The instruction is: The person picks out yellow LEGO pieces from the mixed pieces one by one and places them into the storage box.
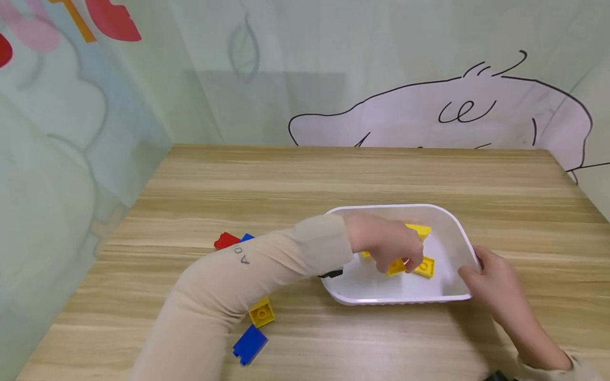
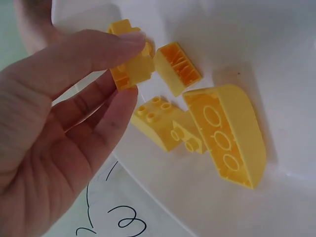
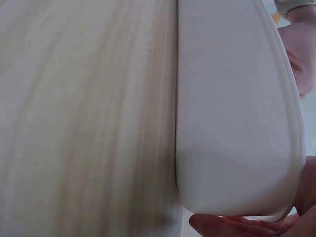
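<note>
A white plastic bin stands on the table with several yellow toy bricks inside. My left hand reaches into it and pinches a small yellow building brick between thumb and fingers. Below that brick in the left wrist view lie a hollow yellow brick, a studded yellow brick and a long, curved yellow brick. My right hand grips the bin's right end, thumb over the rim and fingers outside. The right wrist view shows the bin's outer wall and some fingertips under its corner.
Left of the bin, a red brick and a partly covered blue brick lie beyond my left sleeve. Nearer, a yellow brick and a blue brick rest on the wooden table. A printed curtain hangs behind.
</note>
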{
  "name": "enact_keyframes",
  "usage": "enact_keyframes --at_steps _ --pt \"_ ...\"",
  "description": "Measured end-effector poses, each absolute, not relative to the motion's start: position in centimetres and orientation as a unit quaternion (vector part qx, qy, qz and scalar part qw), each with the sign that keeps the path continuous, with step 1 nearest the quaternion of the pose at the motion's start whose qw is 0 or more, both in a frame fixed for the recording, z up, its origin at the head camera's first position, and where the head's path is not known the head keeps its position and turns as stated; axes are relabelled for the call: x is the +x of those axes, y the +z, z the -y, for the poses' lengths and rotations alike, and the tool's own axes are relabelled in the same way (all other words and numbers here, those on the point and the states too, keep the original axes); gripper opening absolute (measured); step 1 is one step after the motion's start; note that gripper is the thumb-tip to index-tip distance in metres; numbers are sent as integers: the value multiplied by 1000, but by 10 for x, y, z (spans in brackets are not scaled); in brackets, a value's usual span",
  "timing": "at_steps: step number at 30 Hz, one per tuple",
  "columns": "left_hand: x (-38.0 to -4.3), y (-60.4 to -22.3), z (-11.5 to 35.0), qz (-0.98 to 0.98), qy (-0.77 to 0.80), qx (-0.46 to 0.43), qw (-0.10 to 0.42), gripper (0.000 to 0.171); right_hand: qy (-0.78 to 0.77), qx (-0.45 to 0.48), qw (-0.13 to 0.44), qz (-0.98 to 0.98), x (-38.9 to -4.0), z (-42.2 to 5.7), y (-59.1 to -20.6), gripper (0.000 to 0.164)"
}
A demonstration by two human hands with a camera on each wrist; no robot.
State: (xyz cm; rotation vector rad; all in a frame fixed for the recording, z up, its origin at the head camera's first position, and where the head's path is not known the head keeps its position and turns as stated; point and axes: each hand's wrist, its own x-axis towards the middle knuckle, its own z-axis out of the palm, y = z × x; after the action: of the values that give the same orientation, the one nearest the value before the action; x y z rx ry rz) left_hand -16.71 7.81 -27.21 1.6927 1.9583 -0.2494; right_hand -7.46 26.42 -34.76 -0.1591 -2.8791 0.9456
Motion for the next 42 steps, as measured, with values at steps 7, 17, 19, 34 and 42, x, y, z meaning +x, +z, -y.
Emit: enact_keyframes --at_steps 7,17,19,34,42 --pt "-164 -283 -83 -735 -92 590 321 35 311 -54 48 948 -74 -265 -348 36" --pt "-170 -309 -94 -743 -105 566 341 34 316 -53 53 946 -73 -266 -350 36" --pt "-175 -319 -97 -745 -103 563 343 37 318 -53 52 945 -73 -266 -350 36" --pt "-177 -322 -101 -743 -108 571 332 39 311 -53 57 947 -74 -267 -350 37" --pt "-163 -293 -91 -748 -121 576 306 27 319 -53 52 945 -74 -266 -349 36"
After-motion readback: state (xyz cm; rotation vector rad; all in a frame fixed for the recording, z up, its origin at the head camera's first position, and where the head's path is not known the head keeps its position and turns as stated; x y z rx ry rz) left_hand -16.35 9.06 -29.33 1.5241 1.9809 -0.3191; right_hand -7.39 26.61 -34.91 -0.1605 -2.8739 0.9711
